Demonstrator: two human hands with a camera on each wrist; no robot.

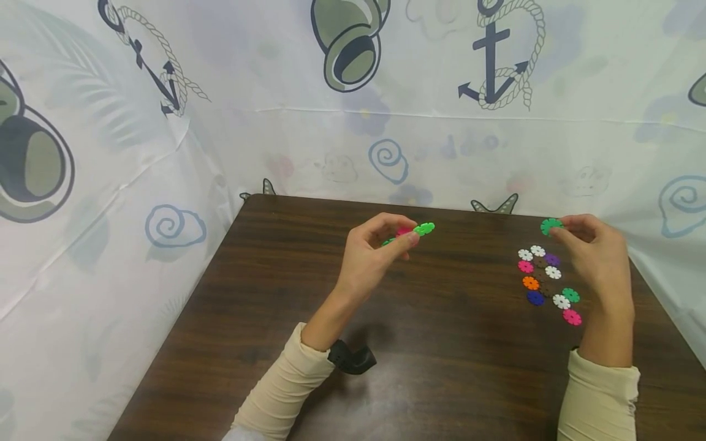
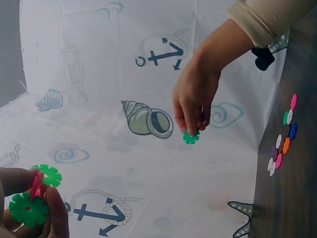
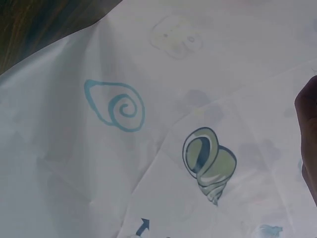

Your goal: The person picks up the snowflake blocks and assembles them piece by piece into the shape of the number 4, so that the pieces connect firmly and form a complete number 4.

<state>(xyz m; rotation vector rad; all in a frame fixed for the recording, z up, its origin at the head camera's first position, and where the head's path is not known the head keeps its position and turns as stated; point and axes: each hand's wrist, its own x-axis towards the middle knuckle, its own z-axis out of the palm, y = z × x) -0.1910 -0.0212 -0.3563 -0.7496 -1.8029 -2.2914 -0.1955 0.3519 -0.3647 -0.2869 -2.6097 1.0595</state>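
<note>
My left hand pinches a small joined piece of notched plastic discs above the middle of the table. In the left wrist view it shows a green disc, a pink disc set across it and a light green disc. Over at the right, my right hand holds one green notched disc between thumb and fingers, raised above the loose discs. Only an edge of the right hand shows in the right wrist view, and its disc is out of sight there.
Several loose discs lie grouped on the brown table at the right, among them an orange disc, a blue disc and a pink disc. A patterned white cloth hangs behind the table and along its sides.
</note>
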